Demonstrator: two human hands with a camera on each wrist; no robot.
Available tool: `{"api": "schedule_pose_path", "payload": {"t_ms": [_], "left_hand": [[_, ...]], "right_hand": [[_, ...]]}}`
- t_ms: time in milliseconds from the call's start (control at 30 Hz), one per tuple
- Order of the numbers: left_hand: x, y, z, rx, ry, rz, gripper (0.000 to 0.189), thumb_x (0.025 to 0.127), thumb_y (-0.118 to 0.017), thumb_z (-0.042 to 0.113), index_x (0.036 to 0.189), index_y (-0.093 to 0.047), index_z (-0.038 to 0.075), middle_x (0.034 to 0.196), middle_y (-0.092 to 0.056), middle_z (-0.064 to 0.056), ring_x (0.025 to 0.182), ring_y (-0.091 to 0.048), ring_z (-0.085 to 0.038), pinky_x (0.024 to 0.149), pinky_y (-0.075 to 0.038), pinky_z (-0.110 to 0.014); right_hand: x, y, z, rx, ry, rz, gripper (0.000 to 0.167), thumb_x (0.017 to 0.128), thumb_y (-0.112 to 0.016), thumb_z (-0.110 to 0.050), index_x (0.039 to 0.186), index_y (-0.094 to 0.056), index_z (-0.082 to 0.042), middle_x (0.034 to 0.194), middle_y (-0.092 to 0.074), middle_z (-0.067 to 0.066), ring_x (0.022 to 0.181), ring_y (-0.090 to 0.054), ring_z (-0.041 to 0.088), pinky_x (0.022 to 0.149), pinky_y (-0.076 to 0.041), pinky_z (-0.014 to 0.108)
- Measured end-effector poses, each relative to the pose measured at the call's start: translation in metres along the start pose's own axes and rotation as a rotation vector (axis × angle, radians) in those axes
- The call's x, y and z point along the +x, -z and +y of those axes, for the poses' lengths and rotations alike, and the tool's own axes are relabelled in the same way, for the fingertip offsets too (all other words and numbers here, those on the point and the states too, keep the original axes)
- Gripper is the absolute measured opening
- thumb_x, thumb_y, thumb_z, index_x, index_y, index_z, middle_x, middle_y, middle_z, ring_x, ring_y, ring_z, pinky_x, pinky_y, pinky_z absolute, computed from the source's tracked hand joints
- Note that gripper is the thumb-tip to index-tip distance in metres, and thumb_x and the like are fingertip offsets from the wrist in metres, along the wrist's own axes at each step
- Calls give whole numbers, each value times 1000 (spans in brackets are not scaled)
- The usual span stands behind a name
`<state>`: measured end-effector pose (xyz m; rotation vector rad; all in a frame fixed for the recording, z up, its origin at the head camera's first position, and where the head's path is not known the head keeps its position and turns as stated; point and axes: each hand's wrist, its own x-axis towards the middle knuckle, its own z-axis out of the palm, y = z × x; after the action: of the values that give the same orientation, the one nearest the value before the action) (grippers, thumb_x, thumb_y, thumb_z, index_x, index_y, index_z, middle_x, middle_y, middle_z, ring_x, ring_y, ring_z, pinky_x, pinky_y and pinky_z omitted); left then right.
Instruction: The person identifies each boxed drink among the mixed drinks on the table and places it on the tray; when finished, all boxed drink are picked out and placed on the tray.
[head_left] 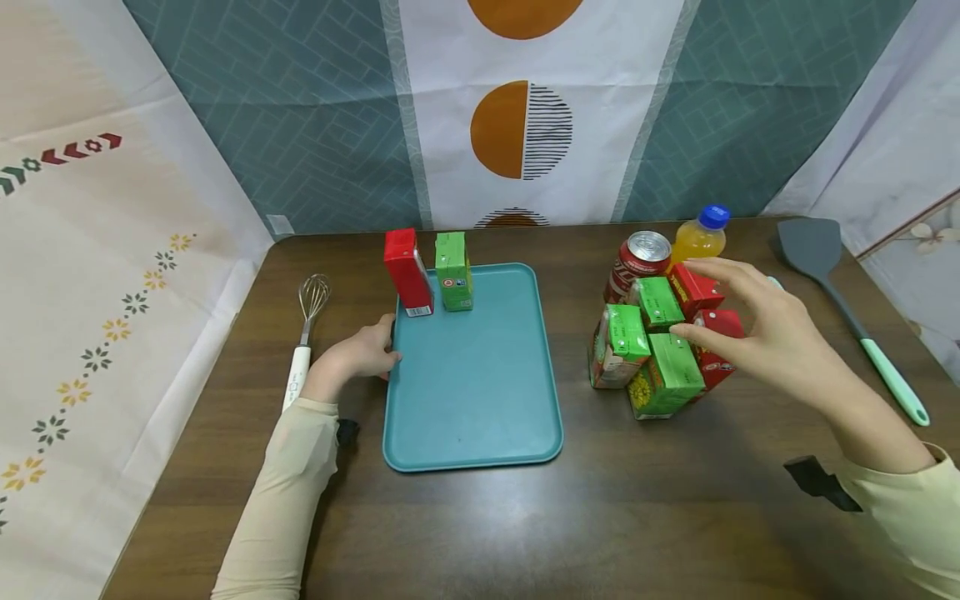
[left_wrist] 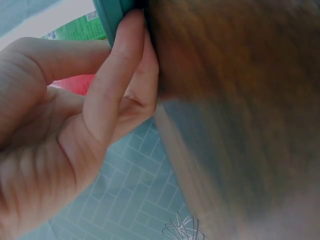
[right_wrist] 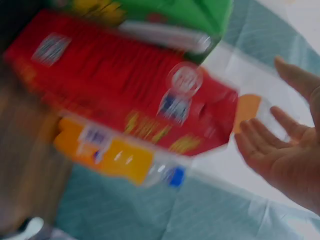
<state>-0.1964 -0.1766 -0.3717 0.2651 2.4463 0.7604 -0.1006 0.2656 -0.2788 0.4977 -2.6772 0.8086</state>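
My left hand pinches the left rim of a teal tray; the left wrist view shows thumb and fingers on the tray's edge. A red juice box and a green juice box stand at the tray's far left corner. Over at the right, my right hand hovers with fingers spread above a cluster of juice boxes, holding nothing. Green boxes fill the cluster's left and front, red boxes its right side. In the right wrist view, a red box lies just short of the fingers.
Behind the cluster stand a red soda can and an orange juice bottle with a blue cap. A grey spatula with a mint handle lies far right. Left of the tray is a whisk with a white handle.
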Motion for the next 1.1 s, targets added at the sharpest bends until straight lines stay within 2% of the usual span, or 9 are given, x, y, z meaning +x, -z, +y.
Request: {"api": "schedule_pose_path", "payload": {"t_ms": [33,133,233,333,467,667,800,933,1100], "left_hand": [[0,0,0,0,-1,0,67,93,-49,4,144,-6,-10,116,-52,-30,77,-63,-23,68,-55,-33],[-1,1,-1,0,-4,7,67,93,-49,4,144,-7,-9,116,-52,-30,77,-64,-24,68,-55,-34],[0,2,0,-4,-8,8,67,93,-49,4,144,-7,-9,117,-51,-30,77,-63,-24,68,-55,-34],[0,3,1,-10,-8,2,67,93,-48,4,144,-6,-9,117,-51,-30,77,-64,-23,67,-55,-33],[1,2,0,-6,-7,-1,68,93,-48,3,144,-5,-10,115,-52,-30,75,-64,-23,66,-55,-33],[-1,1,0,0,-1,0,67,93,-47,3,143,-5,-11,118,-51,-31,75,-63,-23,66,-55,-32],[0,0,0,-10,-2,-5,67,93,-47,3,143,-4,-11,115,-52,-31,77,-64,-22,66,-55,-31],[0,-1,0,-9,-5,-4,67,93,-47,3,143,-4,-12,115,-52,-31,75,-64,-21,66,-55,-31],[-1,0,0,-2,-11,9,67,93,-48,3,143,-6,-12,120,-51,-33,72,-65,-21,65,-54,-32]], "right_hand": [[-3,1,4,-7,7,2,75,66,-84,-11,133,-51,-17,129,-52,7,105,-51,9,83,-40,18],[-9,5,15,-38,32,11,76,63,-86,-10,131,-54,-17,127,-53,4,103,-45,-10,81,-30,1],[-13,7,24,-55,23,-7,74,61,-87,-12,128,-56,-17,124,-55,4,103,-39,-18,79,-30,2],[-18,7,33,-67,-12,-34,73,60,-88,-16,126,-58,-20,121,-58,3,101,-38,-20,80,-29,4],[-22,5,44,-75,-36,-79,73,59,-89,-20,125,-59,-22,119,-61,3,102,-40,-17,80,-28,1],[-25,-1,57,-54,-54,-140,72,62,-88,-20,127,-58,-18,117,-58,6,99,-39,-15,72,-33,-2],[-28,-4,69,48,-152,-208,72,66,-85,-22,130,-52,-17,115,-56,3,95,-40,-17,70,-38,2],[-32,-10,82,203,-228,-264,71,70,-82,-13,131,-45,-13,108,-56,-5,90,-51,-7,67,-47,13],[-36,-20,94,323,-161,-268,65,69,-79,1,123,-45,-10,102,-58,-14,87,-56,0,68,-49,15]]}}
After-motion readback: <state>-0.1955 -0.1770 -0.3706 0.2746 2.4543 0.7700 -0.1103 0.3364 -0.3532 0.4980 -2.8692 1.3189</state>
